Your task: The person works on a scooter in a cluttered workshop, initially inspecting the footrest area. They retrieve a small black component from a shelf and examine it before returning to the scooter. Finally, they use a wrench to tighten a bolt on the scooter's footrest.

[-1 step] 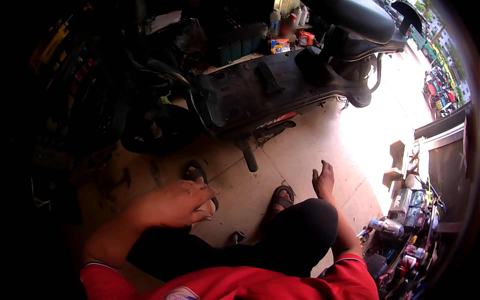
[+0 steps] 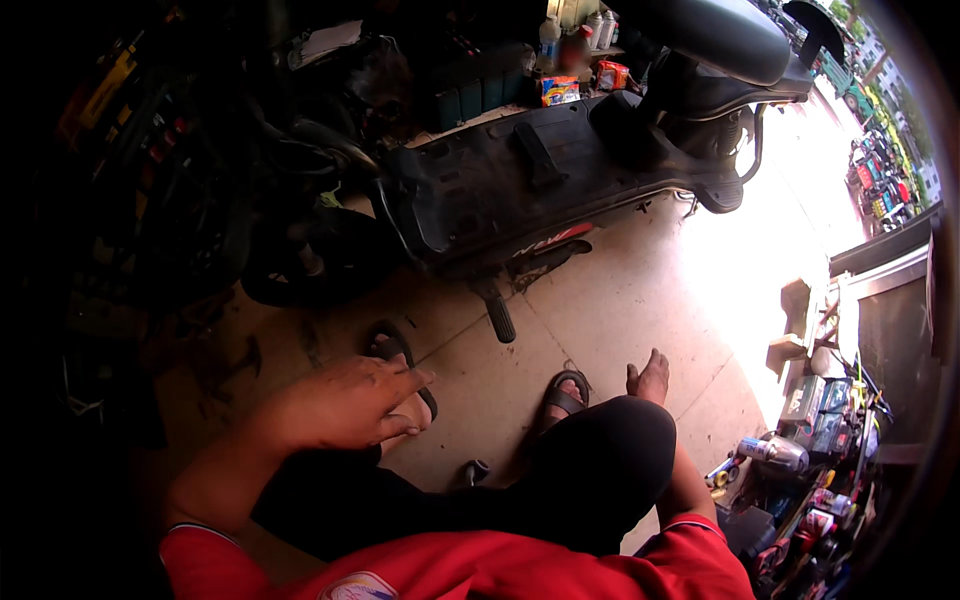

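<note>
My left hand (image 2: 370,402) hangs over my left knee with nothing in it, its fingers loosely stretched and the thumb apart. Beyond my right knee shows my right hand (image 2: 650,378), empty, fingers extended and thumb separate; the knee hides part of its wrist. Both palms look dirty at the fingertips. In front of me stands a black scooter (image 2: 560,175) with a flat footboard and a long seat (image 2: 710,40). A black pedal-like footrest (image 2: 494,310) juts from its near side, apart from both hands.
Pale floor tiles (image 2: 560,310) lie between me and the scooter. At the right a heap of tools, boxes and cans surrounds a silver-grey cylindrical part (image 2: 785,455). Bottles (image 2: 550,42) and an orange packet (image 2: 612,75) stand behind the scooter. The left side is dark.
My right hand has drawn back a little toward my knee, its fingers lower in view. My left hand and the scooter stay almost as they were.
</note>
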Motion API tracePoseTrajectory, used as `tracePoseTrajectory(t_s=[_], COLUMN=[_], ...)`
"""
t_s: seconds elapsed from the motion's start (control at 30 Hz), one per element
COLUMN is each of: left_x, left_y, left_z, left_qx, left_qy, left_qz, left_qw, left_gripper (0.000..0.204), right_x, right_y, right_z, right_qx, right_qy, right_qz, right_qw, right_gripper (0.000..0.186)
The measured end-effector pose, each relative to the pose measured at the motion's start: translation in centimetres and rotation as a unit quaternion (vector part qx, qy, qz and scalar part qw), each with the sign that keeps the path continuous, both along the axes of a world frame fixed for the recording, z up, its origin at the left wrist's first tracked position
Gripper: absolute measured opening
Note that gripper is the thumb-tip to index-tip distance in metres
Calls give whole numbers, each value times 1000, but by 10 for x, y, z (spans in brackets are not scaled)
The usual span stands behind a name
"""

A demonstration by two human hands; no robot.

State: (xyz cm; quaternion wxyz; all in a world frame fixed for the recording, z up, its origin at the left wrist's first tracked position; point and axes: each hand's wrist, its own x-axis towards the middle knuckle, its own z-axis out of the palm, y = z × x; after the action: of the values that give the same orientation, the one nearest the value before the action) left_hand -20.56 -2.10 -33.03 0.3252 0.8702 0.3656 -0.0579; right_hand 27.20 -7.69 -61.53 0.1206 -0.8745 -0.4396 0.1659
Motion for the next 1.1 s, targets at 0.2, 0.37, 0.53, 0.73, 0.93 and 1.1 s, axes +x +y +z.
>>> tracePoseTrajectory(t_s=[0.2, 0.37, 0.53, 0.73, 0.93, 1.1], left_x=[-6, -10, -48, -126, -213, -279], left_y=[8, 20, -21, -86, -168, -215], left_z=[-4, -3, 30, 55, 51, 0], left_qx=[-109, -78, 36, 121, 163, 130], left_qy=[109, 127, 111, 5, -127, -225], left_qz=[32, 45, 177, 352, 607, 724], left_qw=[988, 988, 977, 928, 767, 639], left_gripper=[62, 64, 57, 32, 23, 22], right_x=[37, 57, -3, -48, -121, -196], right_y=[-203, -244, -129, -46, 43, 88], right_z=[-159, -239, -146, -72, 3, 117], right_qx=[-315, -239, -289, -48, 204, 287], right_qy=[-42, 27, 16, 63, 192, 398], right_qz=[-138, -112, 71, 132, 182, 153], right_qw=[938, 964, 954, 988, 942, 858], right_gripper=[75, 71, 46, 42, 34, 29])
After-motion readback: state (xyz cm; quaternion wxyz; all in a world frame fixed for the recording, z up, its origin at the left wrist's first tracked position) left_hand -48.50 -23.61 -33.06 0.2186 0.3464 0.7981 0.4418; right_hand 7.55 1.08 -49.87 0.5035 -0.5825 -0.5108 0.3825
